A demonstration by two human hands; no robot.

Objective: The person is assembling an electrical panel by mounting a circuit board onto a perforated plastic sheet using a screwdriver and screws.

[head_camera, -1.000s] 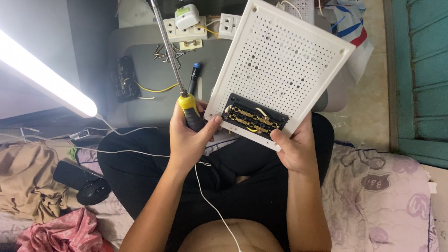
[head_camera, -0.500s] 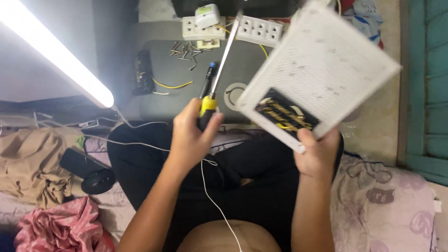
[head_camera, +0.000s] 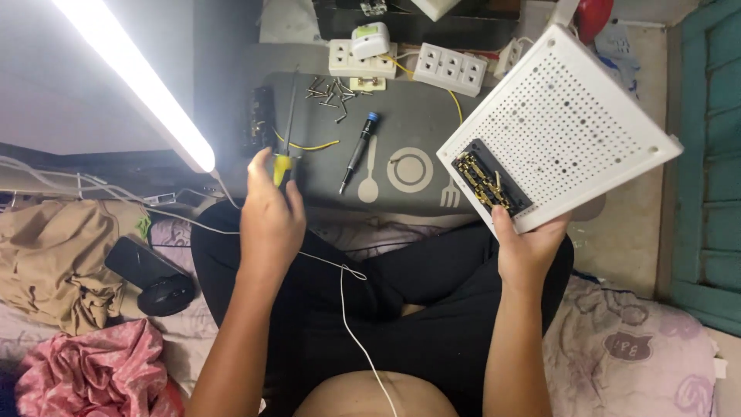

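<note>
Head view: perforated white panel (head_camera: 567, 127) rises above right hand (head_camera: 529, 251) grip.

A: What lights the place?
B: A bright tube lamp (head_camera: 135, 81) slanting across the upper left; it washes out the pale wall (head_camera: 69, 116) behind it.

A: And the floor?
B: Bare and greyish on the right (head_camera: 625, 232); a teal wooden door (head_camera: 710, 154) runs down the right edge.

A: Any furniture?
B: A low grey bench (head_camera: 417, 131) printed with a plate, spoon and fork; nearer, a bed (head_camera: 633, 347) with a pale patterned sheet.

A: What lies about at the left?
B: A tan cloth (head_camera: 54, 255); a pink cloth (head_camera: 93, 371); a dark mouse (head_camera: 166, 295) between them.
</note>
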